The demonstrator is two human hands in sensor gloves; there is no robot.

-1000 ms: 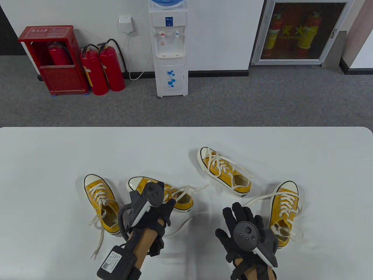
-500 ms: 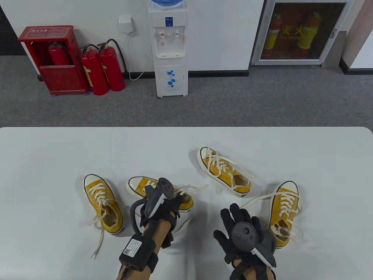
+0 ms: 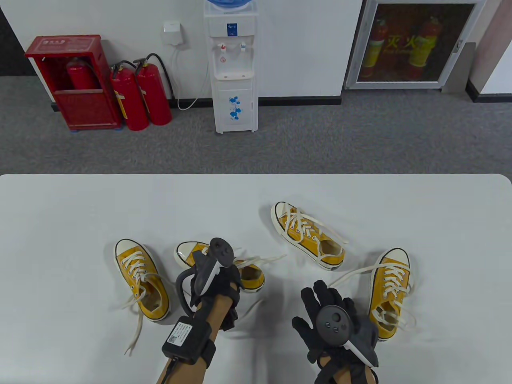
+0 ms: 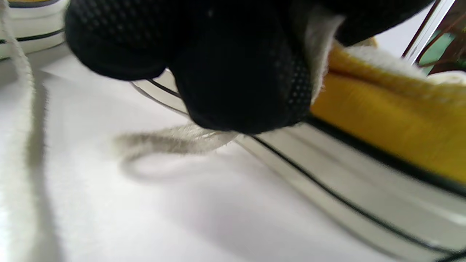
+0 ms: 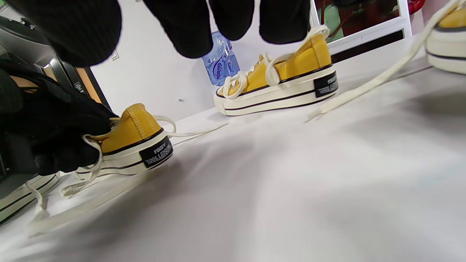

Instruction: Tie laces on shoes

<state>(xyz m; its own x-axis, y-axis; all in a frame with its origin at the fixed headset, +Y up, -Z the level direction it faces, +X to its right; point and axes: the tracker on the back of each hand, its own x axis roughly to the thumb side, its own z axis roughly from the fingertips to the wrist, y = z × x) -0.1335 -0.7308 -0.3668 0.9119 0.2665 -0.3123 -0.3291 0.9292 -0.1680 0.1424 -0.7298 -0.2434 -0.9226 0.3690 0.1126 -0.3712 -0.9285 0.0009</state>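
Lying flat, gripped shoe (image 3: pixel 188 253), toe toward table's far-left.

The left hand (image 3: pixel 216 280) is observed to have been shifted toward 3 o'clock, then back slightly toward 9 o'clock, over the second yellow shoe (image 3: pixel 250 276). That shoe's heel has been drawn a little toward 9 o'clock. The shoe's collar is now gripped by curled fingers (image 5: pixel 69 127). The right hand (image 3: pixel 332 316) has been moved marginally toward 9 o'clock.
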